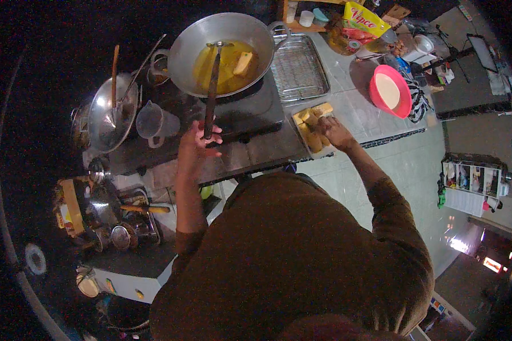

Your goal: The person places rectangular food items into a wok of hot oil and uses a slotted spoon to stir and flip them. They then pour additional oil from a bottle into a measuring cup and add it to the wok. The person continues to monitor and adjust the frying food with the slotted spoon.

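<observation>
My left hand (pixel 201 138) is around the dark handle of a cooking spatula (pixel 212 89), with some fingers spread. The spatula's metal head rests in a large metal wok (pixel 181 47) holding yellow oil (pixel 205 64). One pale yellow block of food (pixel 243 64) lies in the oil, on the right. My right hand (pixel 335 132) reaches down to a shallow container (pixel 324 151) of similar yellow blocks (pixel 323 109) at the counter's front edge. Its fingertips touch the blocks; whether they grip one is hidden.
The wok sits on a dark stove (pixel 256 115). Right of it lies a tray with a wire rack (pixel 298 68). A pink bowl of pale liquid (pixel 390 91) stands farther right, near an oil pouch (pixel 362 25). A clear jug (pixel 157 123) and a metal pan (pixel 115 111) are on the left.
</observation>
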Demonstrator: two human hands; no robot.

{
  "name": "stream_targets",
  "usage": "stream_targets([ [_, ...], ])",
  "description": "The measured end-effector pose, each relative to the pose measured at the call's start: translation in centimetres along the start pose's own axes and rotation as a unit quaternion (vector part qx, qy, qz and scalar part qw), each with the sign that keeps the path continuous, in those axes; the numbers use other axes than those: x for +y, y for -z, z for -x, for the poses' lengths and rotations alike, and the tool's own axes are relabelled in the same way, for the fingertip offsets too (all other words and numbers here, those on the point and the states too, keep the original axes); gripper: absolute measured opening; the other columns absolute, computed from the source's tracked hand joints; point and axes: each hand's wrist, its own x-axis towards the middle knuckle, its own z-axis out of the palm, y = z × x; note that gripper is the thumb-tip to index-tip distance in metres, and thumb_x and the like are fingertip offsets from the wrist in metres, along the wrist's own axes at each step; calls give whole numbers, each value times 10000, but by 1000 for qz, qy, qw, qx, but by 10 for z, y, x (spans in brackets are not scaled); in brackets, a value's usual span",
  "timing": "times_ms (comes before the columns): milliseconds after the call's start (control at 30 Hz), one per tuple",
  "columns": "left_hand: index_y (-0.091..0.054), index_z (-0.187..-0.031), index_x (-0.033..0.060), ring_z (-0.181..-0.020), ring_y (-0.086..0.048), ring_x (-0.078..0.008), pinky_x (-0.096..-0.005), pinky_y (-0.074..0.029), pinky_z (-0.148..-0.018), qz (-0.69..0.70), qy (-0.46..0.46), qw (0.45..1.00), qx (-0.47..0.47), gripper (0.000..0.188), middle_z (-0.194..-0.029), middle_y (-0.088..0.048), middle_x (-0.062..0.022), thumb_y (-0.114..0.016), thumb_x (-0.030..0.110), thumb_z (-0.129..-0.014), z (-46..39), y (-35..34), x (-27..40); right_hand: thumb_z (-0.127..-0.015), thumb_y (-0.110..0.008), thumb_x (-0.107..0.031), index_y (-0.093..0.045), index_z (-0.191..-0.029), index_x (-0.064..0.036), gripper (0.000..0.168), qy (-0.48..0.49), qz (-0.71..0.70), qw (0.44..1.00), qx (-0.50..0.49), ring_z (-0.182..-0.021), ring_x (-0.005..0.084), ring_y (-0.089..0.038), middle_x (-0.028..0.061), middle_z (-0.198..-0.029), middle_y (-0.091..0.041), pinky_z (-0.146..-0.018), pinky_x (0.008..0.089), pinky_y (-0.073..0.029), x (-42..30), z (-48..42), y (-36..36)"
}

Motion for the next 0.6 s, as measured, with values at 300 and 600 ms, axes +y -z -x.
stream_targets([
  [300,-484,-1245,55,-483,-280,-9,-169,-211,-394,109,-47,992,-38,361,-648,-354,54,-408,292,-984,6,-9,-2,-798,-599,-141,-620,-867,-6,153,-172,-190,964,68,-830,356,-601,172,-875,-619,-736,402,-475,34,-26,109],
  [600,-502,-1232,89,-469,-299,-18,-177,-207,-393,58,-112,992,12,358,-626,-368,64,-404,328,-984,29,9,6,-812,-690,-172,-633,-1038,-10,284,-93,-197,940,261,-776,193,-648,126,-890,-682,-703,284,-499,-5,-193,265],
])
